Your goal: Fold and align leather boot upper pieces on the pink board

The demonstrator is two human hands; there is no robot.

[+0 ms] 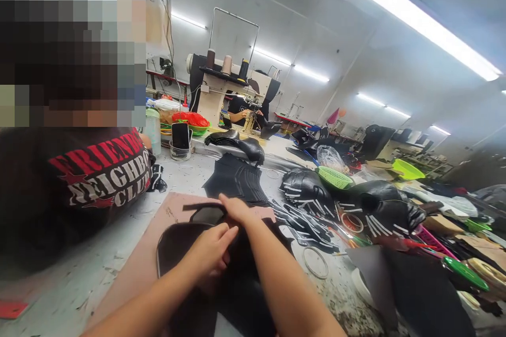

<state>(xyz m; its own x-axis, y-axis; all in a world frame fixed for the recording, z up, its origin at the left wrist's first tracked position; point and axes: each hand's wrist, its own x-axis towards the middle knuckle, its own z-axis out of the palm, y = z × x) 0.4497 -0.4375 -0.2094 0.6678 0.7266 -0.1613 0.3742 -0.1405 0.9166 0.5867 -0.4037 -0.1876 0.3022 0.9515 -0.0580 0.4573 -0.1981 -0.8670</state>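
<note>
A dark leather-like piece (177, 242) with a rounded, raised edge lies in front of me on a pinkish board (130, 268). My left hand (215, 247) is closed over it, thumb pressed against the curled fingers; what it pinches is mostly hidden. Just beyond, my right hand (236, 210) grips the far part of the piece, where a narrow black strip (201, 205) curves out to the left. The right fingertips are out of sight behind the material. More black material (245, 295) spreads below my wrists.
Behind the board lies a stack of black cut pieces (233, 176). To the right are strips with white edges (304, 224), black bundles (304, 187) and a tape ring (315, 262). A sewing machine (213, 100) stands at the back. A person in a printed shirt (98, 174) sits close left.
</note>
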